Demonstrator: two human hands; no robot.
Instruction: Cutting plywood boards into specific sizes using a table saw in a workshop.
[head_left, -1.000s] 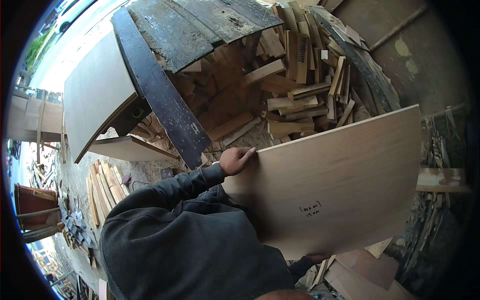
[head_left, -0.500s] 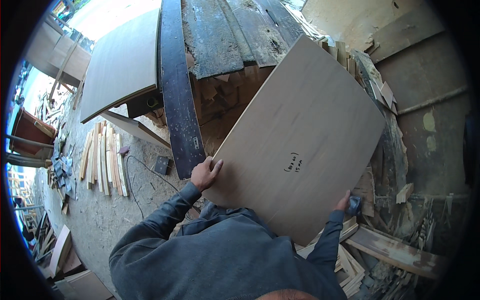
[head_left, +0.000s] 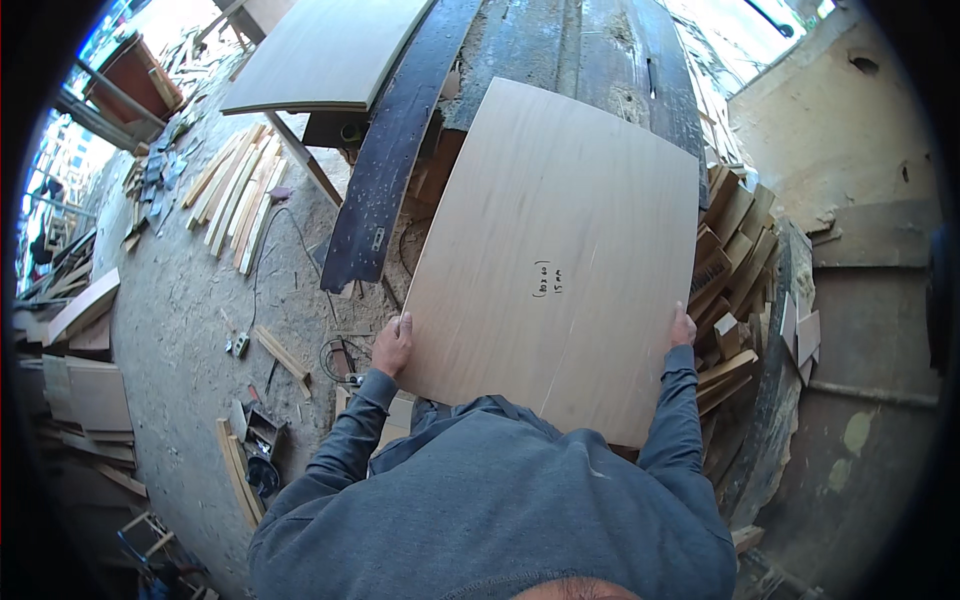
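A large pale plywood panel [head_left: 570,215] with dark handwriting on its face stretches out in front of my body. Its far end lies over a worn workbench [head_left: 545,50], and its near edge comes up close to my waist. My left hand [head_left: 392,345] is closed on the panel's left edge, thumb on top. On the opposite edge my right hand [head_left: 683,327] has a similar grip; most of its fingers are hidden beneath the wood. Left of the panel runs a long dark plank [head_left: 372,205], and beyond it lie flat plywood sheets [head_left: 325,60].
Cut timber blocks [head_left: 735,250] are heaped right of the panel, beside a wall. Several wooden strips [head_left: 238,195] lie on the floor at left, with a cable [head_left: 258,265] near them. A toolbox [head_left: 266,432] sits lower left, and stacked board offcuts [head_left: 95,395] stand farther left.
The panel has swung from a rightward tilt to nearly straight ahead, still in both hands. My view has turned right. The dark blue object by my right hand no longer shows.
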